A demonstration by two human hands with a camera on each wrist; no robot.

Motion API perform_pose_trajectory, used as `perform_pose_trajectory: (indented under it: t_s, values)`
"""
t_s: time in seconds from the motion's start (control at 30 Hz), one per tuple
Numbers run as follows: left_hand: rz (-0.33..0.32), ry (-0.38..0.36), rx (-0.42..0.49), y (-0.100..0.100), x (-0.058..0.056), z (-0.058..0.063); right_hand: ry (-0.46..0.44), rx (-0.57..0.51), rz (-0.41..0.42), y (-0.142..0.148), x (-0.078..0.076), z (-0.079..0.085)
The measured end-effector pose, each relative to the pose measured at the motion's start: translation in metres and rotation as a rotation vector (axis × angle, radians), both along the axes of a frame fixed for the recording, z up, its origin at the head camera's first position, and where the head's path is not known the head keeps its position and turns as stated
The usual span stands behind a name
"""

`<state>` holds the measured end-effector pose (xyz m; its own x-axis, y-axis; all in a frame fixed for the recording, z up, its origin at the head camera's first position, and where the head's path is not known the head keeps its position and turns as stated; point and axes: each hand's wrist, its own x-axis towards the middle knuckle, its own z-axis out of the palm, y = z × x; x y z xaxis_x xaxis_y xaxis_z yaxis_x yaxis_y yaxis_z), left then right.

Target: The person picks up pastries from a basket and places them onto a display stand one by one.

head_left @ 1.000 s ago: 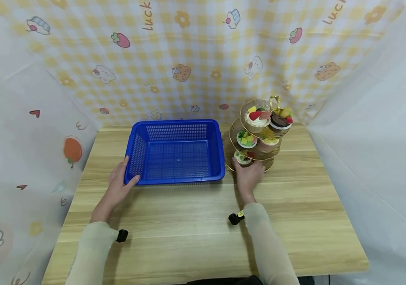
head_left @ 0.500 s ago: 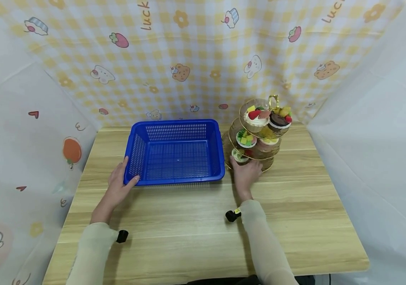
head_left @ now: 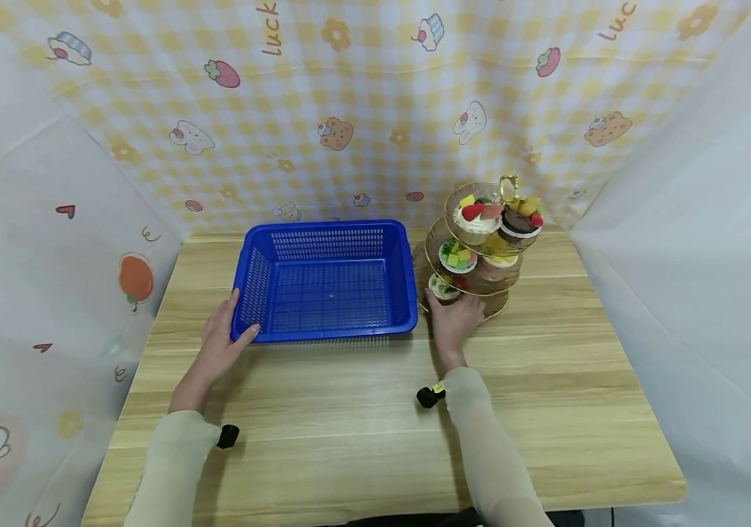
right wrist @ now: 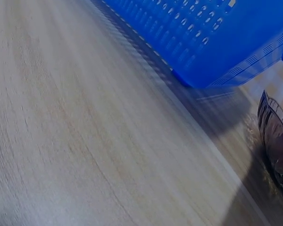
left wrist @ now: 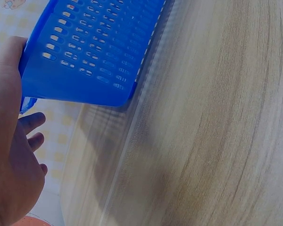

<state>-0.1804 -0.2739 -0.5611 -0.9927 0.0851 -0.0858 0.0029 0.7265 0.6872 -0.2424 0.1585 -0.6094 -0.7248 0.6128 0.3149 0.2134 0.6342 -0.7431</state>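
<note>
The left hand [head_left: 220,333] holds the front left corner of a blue plastic basket [head_left: 329,335], thumb over the rim and fingers along the left side. In the left wrist view, several fingertips [left wrist: 35,141] show beyond the basket's corner. At the bottom tier of a gold-rimmed three-tier cake stand [head_left: 427,230], the right hand [head_left: 456,322] grips a cupcake [head_left: 443,287] with a pale green top. Part of that cupcake is hidden by the hand and the tier above. The right wrist view shows only the amber edge of the stand [right wrist: 276,136], with the hand mostly out of frame.
More cupcakes sit on the stand: one with strawberry and cream [head_left: 477,219] and a chocolate one [head_left: 519,222] on top, a green and yellow one [head_left: 457,256] in the middle. A wooden table [head_left: 349,424] lies under everything, before a checked curtain [head_left: 362,95].
The right hand and the cupcake in its fingers have shifted slightly left on the bottom tier, then stayed almost still. The left hand and the basket have not moved.
</note>
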Motion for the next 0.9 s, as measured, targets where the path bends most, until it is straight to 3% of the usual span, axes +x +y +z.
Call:
perform_pose_trajectory:
  t_s: [0.3, 0.6, 0.9]
  values:
    - [0.003, -0.01, 0.0, 0.001, 0.0, 0.002, -0.031, 0.035, -0.012, 0.002, -0.001, 0.0]
    - [0.004, -0.01, 0.002, 0.002, 0.001, 0.002, 0.012, 0.06, 0.007, 0.003, 0.009, -0.002]
    - [0.001, -0.002, 0.004, 0.001, 0.001, 0.002, 0.052, -0.133, 0.019, 0.006, 0.041, 0.01]
